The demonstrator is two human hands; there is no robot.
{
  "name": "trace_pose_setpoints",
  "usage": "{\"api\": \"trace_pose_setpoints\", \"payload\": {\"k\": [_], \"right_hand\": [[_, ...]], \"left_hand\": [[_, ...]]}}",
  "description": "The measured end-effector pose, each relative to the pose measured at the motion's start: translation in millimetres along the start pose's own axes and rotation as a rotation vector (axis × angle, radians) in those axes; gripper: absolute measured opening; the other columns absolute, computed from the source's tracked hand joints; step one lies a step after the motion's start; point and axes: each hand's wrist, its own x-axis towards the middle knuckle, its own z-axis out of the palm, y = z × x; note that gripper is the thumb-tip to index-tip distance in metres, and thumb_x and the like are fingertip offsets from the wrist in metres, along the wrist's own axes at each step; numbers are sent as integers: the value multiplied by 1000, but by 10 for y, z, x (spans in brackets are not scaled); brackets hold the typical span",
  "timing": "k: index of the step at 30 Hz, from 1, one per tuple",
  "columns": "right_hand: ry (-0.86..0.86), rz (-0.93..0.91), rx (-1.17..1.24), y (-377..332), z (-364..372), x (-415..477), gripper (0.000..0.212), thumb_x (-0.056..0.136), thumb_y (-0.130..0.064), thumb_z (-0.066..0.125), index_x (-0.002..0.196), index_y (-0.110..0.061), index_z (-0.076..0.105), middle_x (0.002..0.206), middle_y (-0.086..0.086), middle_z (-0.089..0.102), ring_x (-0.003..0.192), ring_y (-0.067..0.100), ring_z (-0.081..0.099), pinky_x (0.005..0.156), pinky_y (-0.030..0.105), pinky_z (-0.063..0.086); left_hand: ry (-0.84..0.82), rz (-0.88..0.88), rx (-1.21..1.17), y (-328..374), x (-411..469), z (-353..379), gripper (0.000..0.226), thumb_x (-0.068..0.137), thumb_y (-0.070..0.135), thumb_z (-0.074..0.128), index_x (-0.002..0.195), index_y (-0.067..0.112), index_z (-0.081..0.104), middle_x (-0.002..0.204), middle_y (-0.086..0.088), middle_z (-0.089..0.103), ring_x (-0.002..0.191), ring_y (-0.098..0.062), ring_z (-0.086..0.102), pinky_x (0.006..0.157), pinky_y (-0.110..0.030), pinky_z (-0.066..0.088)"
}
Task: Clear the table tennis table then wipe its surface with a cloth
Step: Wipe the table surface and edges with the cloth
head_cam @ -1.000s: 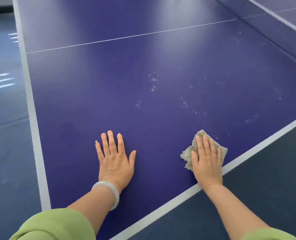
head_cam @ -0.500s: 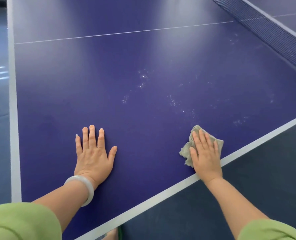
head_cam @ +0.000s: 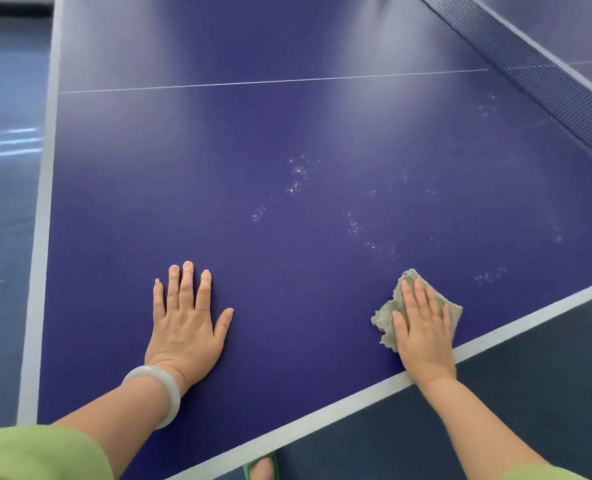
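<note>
The dark blue table tennis table [head_cam: 218,188] fills the head view, with white border lines. My right hand [head_cam: 422,327] lies flat on a crumpled grey cloth [head_cam: 384,317], pressing it onto the table beside the near white edge line. My left hand [head_cam: 187,320] rests flat on the bare surface, fingers spread, holding nothing, a pale bangle on its wrist. Small white specks [head_cam: 298,174] dot the surface beyond both hands, with more specks [head_cam: 360,230] just ahead of the cloth.
The net [head_cam: 530,71] runs along the upper right. A thin white centre line [head_cam: 253,83] crosses the table far ahead. Blue floor lies to the left and dark floor at the lower right. A foot in a green sandal [head_cam: 261,467] shows under the near edge.
My right hand and the cloth have stayed near the white edge line. My left hand has shifted a little to the left on the table, and my view has moved with it.
</note>
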Motion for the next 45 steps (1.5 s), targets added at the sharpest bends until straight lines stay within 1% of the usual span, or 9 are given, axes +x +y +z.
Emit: {"api": "trace_pose_setpoints", "payload": {"k": [3,8,11,16,22,25,31,41,45], "right_hand": [[30,152,-2,-395,29,90,60,104,-40,17,155,-23,-11,165,0,-11,151,17,-13,122,48,-1],[-34,-508,-3,-1374,152,-150,63,101,-41,27,158,-21,11,166,-2,5,153,21,1,119,48,6],[-89,-684,-42,-1230,100,96,60,102,-43,25,158,-28,9,165,-8,2,152,15,-2,119,45,5],[-73,-289,-41,-682,33,532,64,94,-49,-2,155,-31,-10,162,-12,-17,147,7,-23,123,42,-7],[-53,-254,-42,-674,63,544,62,97,-46,1,155,-26,-7,164,-7,-11,151,12,-15,124,45,-1],[-57,-254,-47,-673,47,539,62,97,-46,3,155,-24,-3,164,-5,-6,151,15,-11,123,46,1],[-67,-500,-5,-853,38,521,60,99,-37,25,157,-22,19,165,-5,11,152,18,7,118,48,11],[-191,-912,-65,-2056,24,1364,57,105,-44,19,156,-33,-5,161,-15,-16,148,9,-23,121,40,-15],[-104,-749,-26,-1511,-10,1657,58,103,-43,21,156,-33,-1,161,-16,-12,150,10,-13,121,37,-13]], "left_hand": [[-5,-2,-7,1,-3,-12,83,91,60,8,154,9,26,163,-16,11,151,-31,-2,122,-53,1],[-15,-3,-5,17,-12,-60,86,94,62,0,151,7,32,161,-17,19,151,-33,8,121,-54,9],[-27,-2,-3,13,-10,-67,84,95,61,2,151,7,34,160,-17,22,150,-33,11,120,-55,11],[-34,-3,-10,10,-1,-80,83,96,61,2,149,6,37,159,-17,23,150,-33,15,118,-55,14],[-15,-82,-83,216,37,-220,84,99,54,-1,139,1,50,151,-22,39,143,-40,32,114,-58,24],[-9,-102,-112,546,159,-261,71,98,48,16,137,2,54,148,-23,43,140,-39,38,111,-59,32],[-26,-182,-117,808,265,-103,76,93,49,24,144,-4,39,154,-29,28,146,-45,19,113,-65,22],[-1,-192,-63,810,274,-21,74,94,51,26,146,0,39,155,-25,29,147,-41,20,114,-62,22],[-5,-202,-59,817,277,-15,75,93,51,27,146,0,40,155,-24,30,147,-40,20,114,-62,22]]}}
